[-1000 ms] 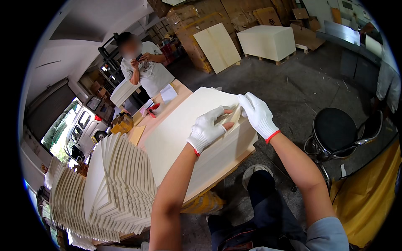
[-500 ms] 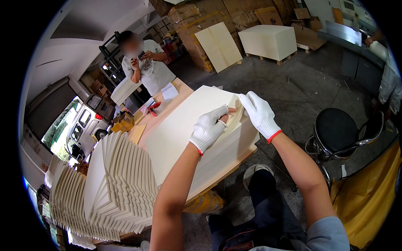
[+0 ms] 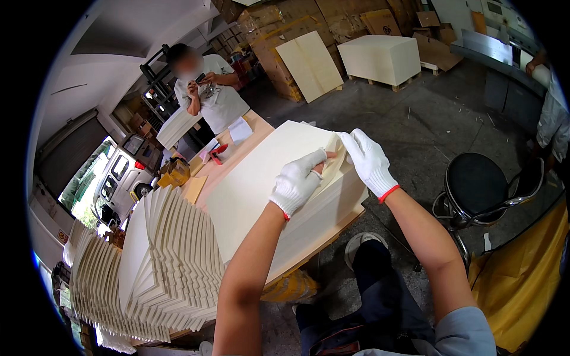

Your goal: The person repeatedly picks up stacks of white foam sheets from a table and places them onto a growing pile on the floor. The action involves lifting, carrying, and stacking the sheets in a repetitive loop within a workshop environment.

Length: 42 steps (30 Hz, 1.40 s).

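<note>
A tall stack of large cream-white sheets lies on the table in front of me. At its near right corner several sheets are bent upward and fanned apart. My left hand, in a white knitted glove with bare thumb and fingertip, rests on top of the stack with its fingers closed at the curled sheets. Gloved in white with a red cuff, my right hand grips the outer edge of that corner. Its fingertips are partly hidden behind the sheets.
Fanned piles of sheets stand left on the wooden table. Across it a person holds a small dark object. A black stool and yellow sheeting are at right. Farther off are a palletised white stack and another person.
The bent corner sheets have shifted slightly between my hands, and my left fingers have moved a little right. My right hand stays almost in place.
</note>
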{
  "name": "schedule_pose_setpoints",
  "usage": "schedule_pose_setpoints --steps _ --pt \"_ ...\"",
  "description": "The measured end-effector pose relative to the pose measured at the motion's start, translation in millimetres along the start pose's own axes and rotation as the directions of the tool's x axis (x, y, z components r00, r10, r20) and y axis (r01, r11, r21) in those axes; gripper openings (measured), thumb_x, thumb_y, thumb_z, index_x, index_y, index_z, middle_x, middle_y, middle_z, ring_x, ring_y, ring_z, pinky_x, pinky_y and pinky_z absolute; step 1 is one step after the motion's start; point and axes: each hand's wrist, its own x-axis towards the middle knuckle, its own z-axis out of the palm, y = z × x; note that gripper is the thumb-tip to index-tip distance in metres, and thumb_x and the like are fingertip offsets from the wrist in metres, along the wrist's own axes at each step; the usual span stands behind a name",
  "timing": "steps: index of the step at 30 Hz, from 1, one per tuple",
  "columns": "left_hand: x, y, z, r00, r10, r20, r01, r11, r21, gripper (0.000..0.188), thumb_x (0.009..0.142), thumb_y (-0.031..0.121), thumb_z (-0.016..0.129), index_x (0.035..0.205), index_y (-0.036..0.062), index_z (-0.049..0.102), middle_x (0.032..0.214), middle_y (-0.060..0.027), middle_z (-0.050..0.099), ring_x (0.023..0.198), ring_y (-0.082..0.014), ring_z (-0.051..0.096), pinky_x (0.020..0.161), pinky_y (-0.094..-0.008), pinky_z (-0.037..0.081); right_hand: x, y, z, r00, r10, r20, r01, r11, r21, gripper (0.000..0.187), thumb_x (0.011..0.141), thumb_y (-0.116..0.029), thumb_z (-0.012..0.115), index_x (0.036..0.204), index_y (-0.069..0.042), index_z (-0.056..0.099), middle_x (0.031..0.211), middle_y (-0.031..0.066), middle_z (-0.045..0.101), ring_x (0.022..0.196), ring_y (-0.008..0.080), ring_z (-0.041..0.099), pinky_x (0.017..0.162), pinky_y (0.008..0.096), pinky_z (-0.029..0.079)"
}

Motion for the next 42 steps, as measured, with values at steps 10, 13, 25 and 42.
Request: schedule_pose_setpoints --steps 10,13,25,42 --pt "-1.4 16.7 -4.2 0.999 -0.03 0.027 0.027 0.995 0.095 0.04 0.093 0.029 0.075 0.131 0.0181 0.071 0.106 -0.017 0.075 0.097 -0.0318 0.072 0.088 -0.0389 0.055 -0.4 5.9 1.7 1.0 -0.01 -0.025 0.009 0.999 -0.033 0.05 0.108 -0.055 0.042 0.103 -0.01 0.062 0.087 0.02 0.068 0.088 0.0437 0.066 0.075 0.0506 0.048" --pt "-1.1 14.0 -3.7 1.0 0.006 0.019 -0.008 0.993 0.117 0.04 0.094 0.028 0.074 0.132 0.0182 0.071 0.105 -0.0171 0.075 0.096 -0.0314 0.072 0.088 -0.0389 0.055 0.3 7.4 2.7 1.0 -0.016 -0.025 0.016 1.0 -0.004 0.051 0.108 -0.056 0.042 0.101 -0.009 0.062 0.087 0.0198 0.068 0.087 0.0431 0.067 0.074 0.0503 0.048" --pt "-3.3 14.5 -6.4 0.999 0.024 0.039 -0.025 0.999 0.044 0.036 0.102 0.012 0.056 0.134 0.0186 0.07 0.098 -0.0126 0.072 0.093 -0.0247 0.069 0.088 -0.0363 0.053 -2.6 5.9 -49.4 0.869 -0.382 0.315 0.492 0.596 -0.634 0.039 0.101 -0.049 0.055 0.097 -0.012 0.068 0.084 0.0116 0.071 0.082 0.0315 0.07 0.071 0.0457 0.055" --pt "-3.8 11.2 -0.6 0.999 0.036 -0.016 -0.035 0.994 0.103 0.039 0.094 0.023 0.073 0.133 0.0173 0.071 0.089 -0.011 0.07 0.083 -0.0199 0.067 0.083 -0.0352 0.053 -0.3 5.2 -6.2 0.998 0.034 0.055 -0.036 0.999 0.034 0.054 0.106 -0.055 0.048 0.09 -0.006 0.062 0.078 0.0119 0.068 0.075 0.0325 0.065 0.072 0.0421 0.048"
